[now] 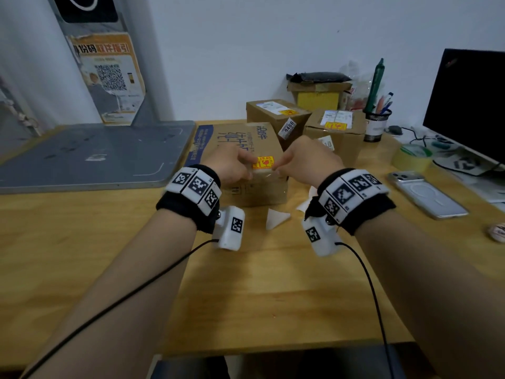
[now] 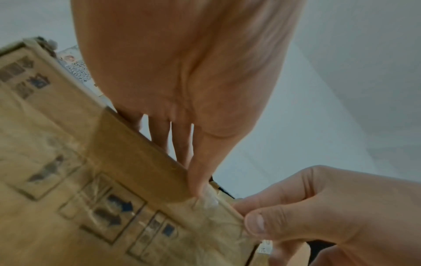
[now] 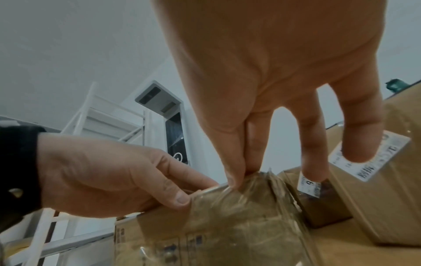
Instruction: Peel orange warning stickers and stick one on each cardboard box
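A tan cardboard box with blue print lies in front of me on the wooden table. An orange warning sticker lies on its top near the front edge. My left hand covers the sticker's left end, fingers fairly straight on the box top and thumb against the front edge. My right hand has thumb and forefinger pinched together at the sticker's lower right corner, over clear tape on the box. Two smaller boxes behind each carry an orange sticker.
White backing scraps lie just before the box. A phone, a tape roll, a pen cup and a monitor stand to the right. A grey stand base fills the left. An open box sits at the back.
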Available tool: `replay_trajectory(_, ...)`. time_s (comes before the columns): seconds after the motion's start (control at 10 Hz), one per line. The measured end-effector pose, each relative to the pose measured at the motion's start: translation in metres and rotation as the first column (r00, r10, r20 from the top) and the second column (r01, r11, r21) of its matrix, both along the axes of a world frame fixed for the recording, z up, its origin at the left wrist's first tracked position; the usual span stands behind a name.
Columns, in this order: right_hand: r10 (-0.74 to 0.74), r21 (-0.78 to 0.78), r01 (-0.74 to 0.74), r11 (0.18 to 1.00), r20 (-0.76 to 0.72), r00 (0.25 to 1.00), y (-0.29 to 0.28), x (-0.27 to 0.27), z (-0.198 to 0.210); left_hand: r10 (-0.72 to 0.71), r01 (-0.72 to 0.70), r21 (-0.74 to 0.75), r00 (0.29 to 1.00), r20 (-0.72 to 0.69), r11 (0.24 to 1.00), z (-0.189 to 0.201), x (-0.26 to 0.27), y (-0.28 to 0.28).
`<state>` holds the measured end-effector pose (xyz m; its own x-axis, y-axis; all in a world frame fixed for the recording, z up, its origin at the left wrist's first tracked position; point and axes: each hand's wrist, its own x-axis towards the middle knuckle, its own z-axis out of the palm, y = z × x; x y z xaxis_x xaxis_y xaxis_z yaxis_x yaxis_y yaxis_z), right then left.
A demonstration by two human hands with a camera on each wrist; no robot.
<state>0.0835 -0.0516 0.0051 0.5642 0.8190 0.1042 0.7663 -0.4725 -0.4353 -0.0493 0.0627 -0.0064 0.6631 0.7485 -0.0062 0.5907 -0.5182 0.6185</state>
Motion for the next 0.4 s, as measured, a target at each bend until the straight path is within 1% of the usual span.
replay_trajectory(0.1, 0.036, 0.004, -0.036, 0.999, -0.029, 0.999, 0.005, 0.008, 0.000, 0.008, -0.008, -0.016, 1.000, 0.006, 1.000, 0.009, 0.006, -0.005)
replay_trajectory(0.2, 0.104, -0.004, -0.105, 0.994, -0.083, 0.991, -0.002, 0.011, 0.013, 0.007, 0.000, -0.078, 0.996, 0.090, 0.997, 0.028, 0.010, -0.015)
replay_trajectory(0.3, 0.140, 0.056, -0.133, 0.989, -0.132, 0.981, -0.011, 0.012, 0.036, 0.017, 0.016, -0.123, 0.964, 0.266, 0.992, 0.047, 0.010, -0.026)
replay_trajectory(0.4, 0.140, 0.227, -0.102, 0.969, -0.161, 0.977, -0.027, 0.010, 0.059, -0.006, 0.075, -0.134, 0.889, 0.458, 0.988, 0.062, 0.004, -0.034)
